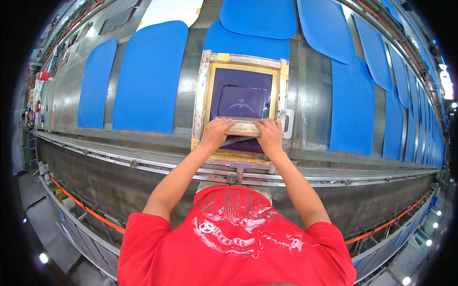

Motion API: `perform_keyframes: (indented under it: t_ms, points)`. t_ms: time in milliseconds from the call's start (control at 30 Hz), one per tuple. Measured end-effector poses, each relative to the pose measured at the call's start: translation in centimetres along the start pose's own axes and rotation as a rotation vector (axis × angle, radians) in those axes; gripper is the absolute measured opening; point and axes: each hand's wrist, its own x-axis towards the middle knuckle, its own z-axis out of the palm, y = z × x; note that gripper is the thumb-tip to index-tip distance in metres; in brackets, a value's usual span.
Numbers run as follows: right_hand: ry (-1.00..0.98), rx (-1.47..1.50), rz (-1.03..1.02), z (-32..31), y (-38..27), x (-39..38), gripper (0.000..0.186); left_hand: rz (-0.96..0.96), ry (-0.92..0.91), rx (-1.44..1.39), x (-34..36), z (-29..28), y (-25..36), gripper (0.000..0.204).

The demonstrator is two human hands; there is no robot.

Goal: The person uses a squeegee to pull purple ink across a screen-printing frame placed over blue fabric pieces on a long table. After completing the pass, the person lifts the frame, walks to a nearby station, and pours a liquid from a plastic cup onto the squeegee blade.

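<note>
A wooden-handled squeegee (pixel 243 128) lies across the lower part of a framed printing screen (pixel 282 86). My left hand (pixel 217 131) grips its left end, and my right hand (pixel 270 135) wraps round its right end. Inside the yellow-taped frame the mesh (pixel 241 81) is dark purple, with a pale curved emblem above the squeegee. The screen rests over a blue sheet (pixel 238 44) on the long table. The squeegee's blade edge is mostly hidden under my fingers and the handle.
Blue sheets with rounded ends, such as one to the left (pixel 151 76) and one to the right (pixel 352 109), lie along the grey table (pixel 312 90). A metal rail (pixel 138 164) runs along its near edge. A white piece (pixel 171 12) lies at the far left.
</note>
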Motion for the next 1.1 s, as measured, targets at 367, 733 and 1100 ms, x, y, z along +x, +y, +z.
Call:
perform_keyframes:
  t_ms: [367, 733, 1100]
  points:
    - [0.039, -0.046, 0.079, 1.2, 5.3, 9.4, 0.044, -0.077, -0.041, 0.08, 11.3, 0.6, -3.9, 0.033]
    - [-0.052, 0.651, 0.421, -2.2, 5.9, -2.2, 0.051, -0.141, -0.174, -0.075, -2.2, -0.8, 1.6, 0.045]
    - [0.363, 0.768, 0.7, 1.8, 10.8, 2.9, 0.02, 0.107, -0.158, -0.095, -2.0, 0.7, 2.2, 0.053]
